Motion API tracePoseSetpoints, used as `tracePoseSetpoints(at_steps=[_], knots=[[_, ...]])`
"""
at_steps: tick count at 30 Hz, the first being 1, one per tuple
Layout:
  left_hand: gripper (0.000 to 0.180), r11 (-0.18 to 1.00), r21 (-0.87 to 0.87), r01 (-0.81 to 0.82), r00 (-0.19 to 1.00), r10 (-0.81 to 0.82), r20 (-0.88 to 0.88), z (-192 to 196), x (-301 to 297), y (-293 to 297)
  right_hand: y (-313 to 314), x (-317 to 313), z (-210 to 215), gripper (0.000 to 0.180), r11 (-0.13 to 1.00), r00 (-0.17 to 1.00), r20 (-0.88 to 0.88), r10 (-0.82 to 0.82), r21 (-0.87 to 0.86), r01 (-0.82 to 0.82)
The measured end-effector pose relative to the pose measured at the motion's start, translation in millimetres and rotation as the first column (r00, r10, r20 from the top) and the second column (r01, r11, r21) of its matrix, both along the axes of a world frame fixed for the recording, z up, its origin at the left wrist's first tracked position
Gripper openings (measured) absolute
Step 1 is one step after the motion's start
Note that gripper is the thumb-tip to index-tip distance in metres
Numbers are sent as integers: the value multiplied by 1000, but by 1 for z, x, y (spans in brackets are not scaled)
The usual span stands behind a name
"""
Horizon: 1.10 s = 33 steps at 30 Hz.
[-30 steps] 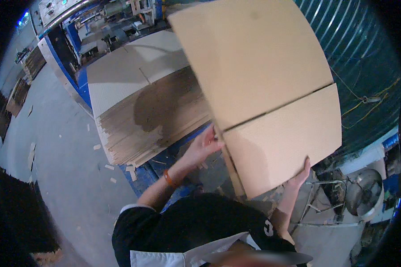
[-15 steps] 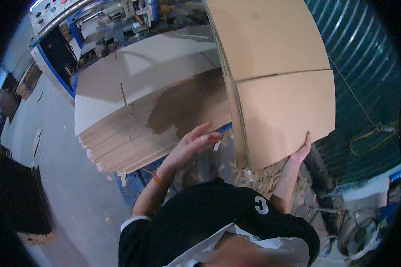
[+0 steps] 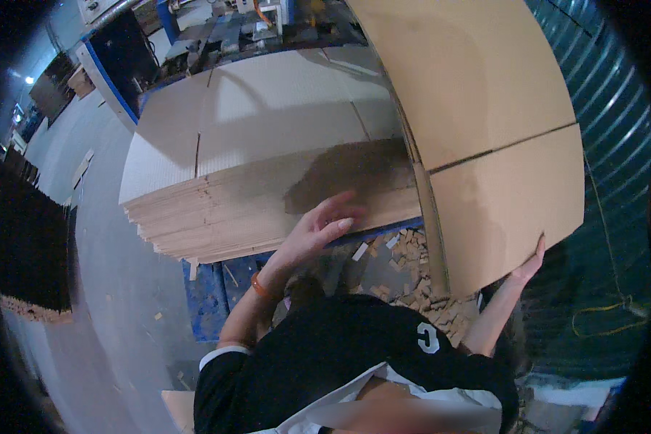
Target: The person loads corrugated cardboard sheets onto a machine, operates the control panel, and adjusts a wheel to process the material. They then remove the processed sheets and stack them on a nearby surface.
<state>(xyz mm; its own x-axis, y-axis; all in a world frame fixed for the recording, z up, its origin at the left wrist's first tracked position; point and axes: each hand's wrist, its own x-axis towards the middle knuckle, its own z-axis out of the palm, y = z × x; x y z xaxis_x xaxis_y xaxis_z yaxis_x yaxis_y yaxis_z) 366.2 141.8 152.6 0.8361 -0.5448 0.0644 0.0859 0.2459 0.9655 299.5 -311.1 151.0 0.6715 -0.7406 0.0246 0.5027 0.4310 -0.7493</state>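
Observation:
A large brown cardboard sheet (image 3: 510, 202) with a slot cut across it stands tilted at the right, its near edge hanging beside the stack. My right hand (image 3: 529, 267) grips its lower right edge, thumb on the brown face and the other fingers hidden behind. In front of the stack of cardboard sheets (image 3: 246, 206) hovers my left hand (image 3: 317, 230), holding nothing, fingers apart and slightly blurred. The stack's top sheet is pale, with dark slots. Whether the left fingertips touch the stack's side, I cannot tell.
A machine (image 3: 267, 36) with a blue frame lies behind the stack. Cardboard scraps (image 3: 416, 271) litter the floor beneath the held sheet. A green corrugated wall (image 3: 607, 173) rises at the right, and another dark stack (image 3: 32, 246) stands far left.
The view has shifted, and the stack appears at a flatter angle. My right hand and the held sheet sit farther right and lower in the picture; my left hand stays in front of the stack.

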Motion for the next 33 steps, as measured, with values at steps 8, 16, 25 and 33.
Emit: tracePoseSetpoints(at_steps=[8, 16, 25, 33], knots=[[48, 993, 65, -101, 995, 102, -11, 11, 39, 7, 45, 56, -1, 44, 991, 983, -136, -126, 32, 132], [36, 702, -41, -711, 642, 671, 371, 38, 72, 55, 296, 102, 16, 36, -257, 347, -823, 449, -491, -832], [50, 672, 235, -702, 513, 248, 822, 41, 132, 99, 231, 97, 85, 43, 462, 961, -161, 226, -850, -251], [83, 642, 636, -428, 797, -64, 601, 29, 164, 87, 218, 157, 25, 40, 48, 693, -370, -618, -898, -437]])
